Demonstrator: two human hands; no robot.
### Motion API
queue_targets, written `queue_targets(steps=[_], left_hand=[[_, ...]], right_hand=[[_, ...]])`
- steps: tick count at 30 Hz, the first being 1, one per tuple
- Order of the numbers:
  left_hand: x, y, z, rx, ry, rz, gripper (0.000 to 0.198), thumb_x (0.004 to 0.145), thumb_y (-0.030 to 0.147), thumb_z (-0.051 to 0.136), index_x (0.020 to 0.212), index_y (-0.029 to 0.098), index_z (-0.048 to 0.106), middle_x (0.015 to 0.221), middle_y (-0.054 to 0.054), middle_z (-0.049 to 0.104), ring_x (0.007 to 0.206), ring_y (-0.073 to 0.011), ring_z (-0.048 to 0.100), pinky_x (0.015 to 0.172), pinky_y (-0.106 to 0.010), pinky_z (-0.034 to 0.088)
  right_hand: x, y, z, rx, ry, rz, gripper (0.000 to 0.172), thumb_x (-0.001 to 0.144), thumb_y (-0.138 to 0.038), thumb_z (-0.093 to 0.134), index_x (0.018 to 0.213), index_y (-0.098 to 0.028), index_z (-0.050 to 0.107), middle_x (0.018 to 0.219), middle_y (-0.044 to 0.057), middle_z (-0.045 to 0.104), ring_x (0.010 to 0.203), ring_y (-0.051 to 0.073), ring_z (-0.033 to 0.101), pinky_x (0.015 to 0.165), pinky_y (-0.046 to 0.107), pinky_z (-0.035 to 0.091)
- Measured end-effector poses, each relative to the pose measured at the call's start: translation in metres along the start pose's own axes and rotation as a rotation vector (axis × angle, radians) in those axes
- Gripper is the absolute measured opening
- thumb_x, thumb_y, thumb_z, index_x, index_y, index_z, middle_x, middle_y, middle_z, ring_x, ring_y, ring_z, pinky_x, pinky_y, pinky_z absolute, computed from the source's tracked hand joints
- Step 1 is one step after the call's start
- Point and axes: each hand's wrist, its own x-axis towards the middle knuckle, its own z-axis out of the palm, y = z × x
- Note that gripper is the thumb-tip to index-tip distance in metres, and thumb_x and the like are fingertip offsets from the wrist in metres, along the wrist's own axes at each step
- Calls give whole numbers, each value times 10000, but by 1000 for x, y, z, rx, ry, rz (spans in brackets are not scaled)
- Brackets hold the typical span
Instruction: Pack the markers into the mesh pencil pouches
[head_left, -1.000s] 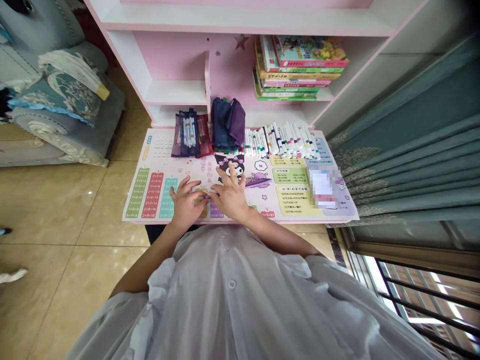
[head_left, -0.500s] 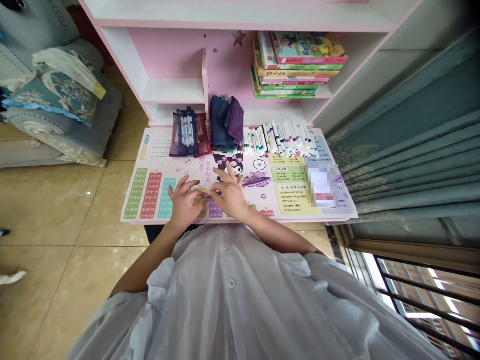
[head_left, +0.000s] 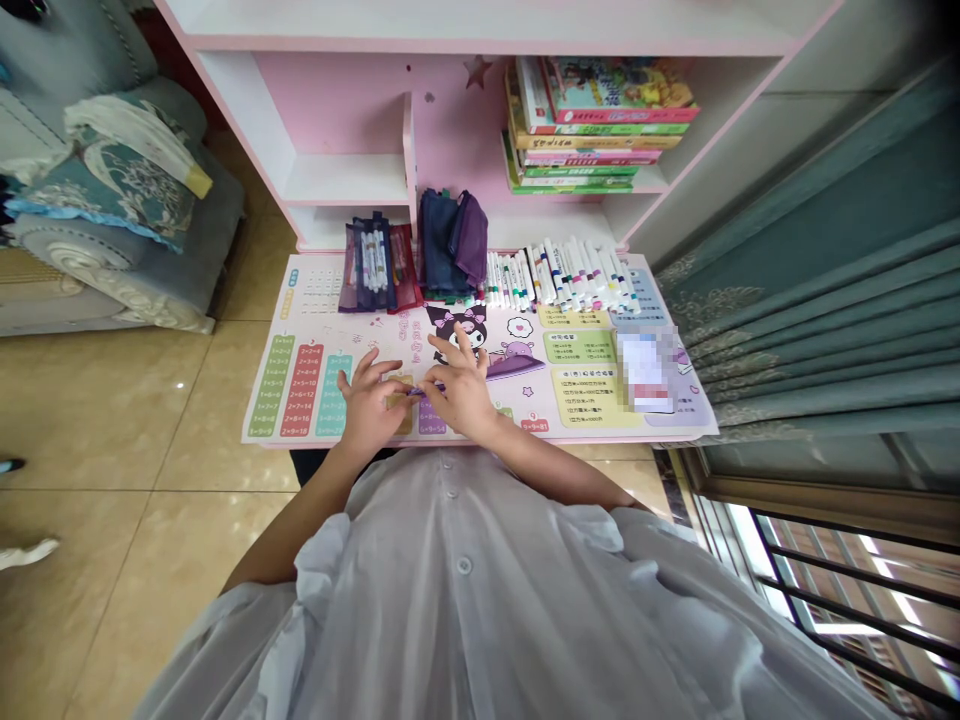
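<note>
My left hand (head_left: 369,400) and my right hand (head_left: 459,390) rest close together on the printed desk mat (head_left: 300,385), near its front edge. Between thumb and fingers of both hands I pinch a small purple object (head_left: 418,391), too small to name. The other fingers of each hand are spread. Behind my hands, at the back of the mat, lie a row of white markers (head_left: 562,275), a clear pencil pouch with pens (head_left: 373,265) and dark blue and purple pouches (head_left: 452,243).
A pink and white shelf unit (head_left: 352,180) stands behind the desk, with a stack of books (head_left: 592,125) on its right shelf. A sofa with cushions (head_left: 112,190) is at left, a teal curtain (head_left: 825,300) at right, and tiled floor (head_left: 112,450) below.
Both hands stay in place on the mat. My right fingers have shifted slightly, and the view has drifted a little.
</note>
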Motion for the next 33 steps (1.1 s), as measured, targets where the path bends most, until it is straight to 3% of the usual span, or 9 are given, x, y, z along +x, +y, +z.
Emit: queue_targets(steps=[12, 33], left_hand=[[-4, -17, -1, -23, 94, 42, 146, 825, 407, 760, 742, 287, 758, 1130, -49, 731, 1391, -319, 485, 1160, -605, 272], [-4, -16, -5, 27, 57, 35, 134, 841, 424, 733, 793, 305, 774, 1215, -49, 703, 1406, -344, 457, 1154, -603, 230]], right_hand=[[5, 17, -3, -11, 67, 16, 217, 907, -240, 560, 722, -201, 667, 1551, 95, 492, 1559, 401, 158, 1114, 752, 231], [3, 30, -18, 34, 79, 100, 205, 884, -262, 593, 705, -202, 672, 1549, 71, 490, 1560, 425, 125, 1100, 792, 242]])
